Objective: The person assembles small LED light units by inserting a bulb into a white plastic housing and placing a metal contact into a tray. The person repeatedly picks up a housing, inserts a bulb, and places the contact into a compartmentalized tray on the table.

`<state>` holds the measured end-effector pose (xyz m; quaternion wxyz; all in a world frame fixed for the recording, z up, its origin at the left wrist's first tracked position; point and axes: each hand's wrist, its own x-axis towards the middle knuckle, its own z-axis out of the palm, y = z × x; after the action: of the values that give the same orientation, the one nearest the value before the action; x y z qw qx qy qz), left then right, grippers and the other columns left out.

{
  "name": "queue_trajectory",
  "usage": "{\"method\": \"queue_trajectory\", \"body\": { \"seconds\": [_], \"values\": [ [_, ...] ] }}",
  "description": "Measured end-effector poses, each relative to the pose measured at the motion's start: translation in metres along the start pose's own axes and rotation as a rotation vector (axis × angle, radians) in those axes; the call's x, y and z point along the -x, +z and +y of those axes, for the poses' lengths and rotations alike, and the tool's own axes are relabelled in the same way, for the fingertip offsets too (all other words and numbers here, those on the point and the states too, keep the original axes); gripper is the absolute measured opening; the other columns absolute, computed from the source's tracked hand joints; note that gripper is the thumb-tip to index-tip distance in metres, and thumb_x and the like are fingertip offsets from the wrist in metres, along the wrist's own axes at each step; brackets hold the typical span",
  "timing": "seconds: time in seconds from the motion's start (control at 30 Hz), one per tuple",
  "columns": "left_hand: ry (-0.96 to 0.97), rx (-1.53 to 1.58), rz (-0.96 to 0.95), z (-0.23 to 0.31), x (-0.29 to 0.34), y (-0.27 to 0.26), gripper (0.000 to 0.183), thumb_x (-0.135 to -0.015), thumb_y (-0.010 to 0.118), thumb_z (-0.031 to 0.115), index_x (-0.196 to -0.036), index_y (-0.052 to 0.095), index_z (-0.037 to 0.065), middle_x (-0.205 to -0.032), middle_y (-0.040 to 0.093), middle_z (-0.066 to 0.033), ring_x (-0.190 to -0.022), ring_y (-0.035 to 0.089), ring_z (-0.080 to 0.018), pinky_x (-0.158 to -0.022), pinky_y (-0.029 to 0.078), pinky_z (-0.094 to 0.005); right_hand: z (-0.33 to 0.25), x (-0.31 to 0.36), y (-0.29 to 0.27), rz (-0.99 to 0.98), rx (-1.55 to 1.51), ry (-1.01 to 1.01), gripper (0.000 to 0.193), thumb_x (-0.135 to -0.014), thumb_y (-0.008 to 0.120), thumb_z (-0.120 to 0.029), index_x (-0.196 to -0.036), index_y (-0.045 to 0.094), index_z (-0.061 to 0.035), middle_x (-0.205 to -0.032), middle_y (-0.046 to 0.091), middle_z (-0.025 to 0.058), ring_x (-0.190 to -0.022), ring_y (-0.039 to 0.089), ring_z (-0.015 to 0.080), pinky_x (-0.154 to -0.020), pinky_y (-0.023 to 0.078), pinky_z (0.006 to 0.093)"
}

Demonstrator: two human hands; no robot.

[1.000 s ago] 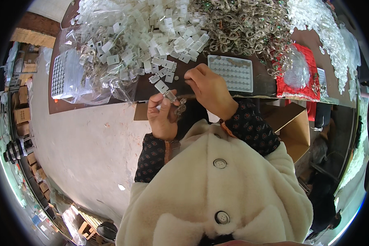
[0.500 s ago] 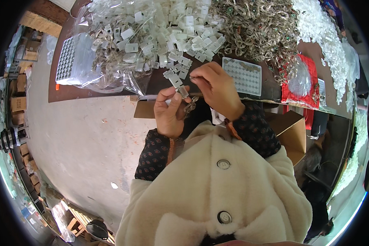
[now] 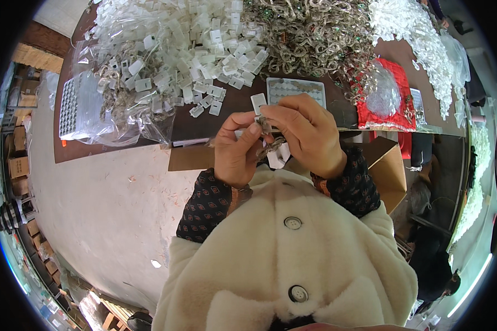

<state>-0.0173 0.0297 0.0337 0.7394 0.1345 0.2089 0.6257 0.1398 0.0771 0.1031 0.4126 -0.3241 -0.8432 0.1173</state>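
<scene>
My left hand point(image 3: 234, 151) pinches a small pale part with thumb and fingers, just beyond the front edge of my coat. A white rectangular plastic piece point(image 3: 258, 103) sticks up from between the fingertips. Below it a coiled, translucent brownish cable point(image 3: 271, 147) hangs between my hands. My right hand point(image 3: 313, 132) is closed, with thumb and fingertips against the same part from the right. The fingers hide most of where the white piece and the cable meet. Close beyond my hands lie loose white plastic pieces point(image 3: 207, 101) and a white compartment tray point(image 3: 315, 88).
Heaped white plastic pieces point(image 3: 193, 38) and coiled cables point(image 3: 315, 33) cover the dark table point(image 3: 199, 124). Stacked clear trays point(image 3: 83, 113) stand left; a red bag point(image 3: 395, 113) lies right. An open cardboard box point(image 3: 389, 171) sits below the table edge.
My right hand has come down and left to meet the left hand at the white piece. My view has shifted, so the table's contents appear further left.
</scene>
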Motion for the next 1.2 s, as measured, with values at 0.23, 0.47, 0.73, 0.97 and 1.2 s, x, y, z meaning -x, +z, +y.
{"method": "queue_trajectory", "body": {
  "seconds": [0.23,0.47,0.73,0.97,1.2],
  "values": [
    [-0.067,-0.035,0.057,-0.007,-0.004,-0.012,0.017,-0.097,0.063,0.006,-0.114,0.059,0.006,-0.100,0.068,-0.0110,-0.082,0.066,-0.0162,-0.068,0.055,-0.0274,0.020,0.011,0.013,-0.041,-0.050,-0.034,0.030,-0.076,0.067,0.000,-0.104,0.069,-0.0078,-0.091,0.063,0.0072,-0.082,0.063,0.0281,-0.070,0.054,0.0371],
    [-0.027,-0.069,0.159,-0.004,-0.007,-0.022,0.020,-0.097,0.064,0.007,-0.116,0.059,0.007,-0.111,0.068,-0.0150,-0.083,0.065,-0.0145,-0.065,0.053,-0.0240,0.063,0.016,0.039,-0.002,0.269,0.305,0.017,-0.084,0.069,-0.007,-0.100,0.070,-0.0086,-0.091,0.062,0.0080,-0.086,0.062,0.0303,-0.071,0.051,0.0420],
    [-0.016,-0.048,0.153,0.000,-0.009,-0.021,0.021,-0.097,0.064,0.008,-0.117,0.058,0.007,-0.113,0.068,-0.0152,-0.082,0.066,-0.0138,-0.059,0.050,-0.0205,0.066,0.005,0.042,0.004,0.258,0.246,0.016,-0.084,0.071,-0.006,-0.100,0.070,-0.0069,-0.089,0.066,0.0094,-0.080,0.064,0.0311,-0.069,0.052,0.0401],
    [-0.018,-0.143,0.226,-0.009,-0.007,-0.020,0.016,-0.096,0.064,0.005,-0.112,0.059,0.006,-0.095,0.068,-0.0101,-0.077,0.067,-0.0121,-0.053,0.044,-0.0189,0.020,0.009,0.027,-0.092,-0.038,0.135,0.013,-0.085,0.067,0.000,-0.097,0.064,-0.0034,-0.088,0.066,0.0141,-0.076,0.064,0.0356,-0.065,0.052,0.0410],
    [-0.075,0.009,0.206,-0.009,-0.003,-0.012,0.015,-0.095,0.068,0.009,-0.108,0.063,0.005,-0.088,0.068,-0.0036,-0.072,0.067,-0.0113,-0.062,0.053,-0.0225,0.004,0.000,0.011,-0.182,-0.137,0.160,0.011,-0.086,0.065,0.002,-0.097,0.066,-0.0005,-0.090,0.066,0.0152,-0.079,0.065,0.0358,-0.069,0.052,0.0401]
  ]
}}
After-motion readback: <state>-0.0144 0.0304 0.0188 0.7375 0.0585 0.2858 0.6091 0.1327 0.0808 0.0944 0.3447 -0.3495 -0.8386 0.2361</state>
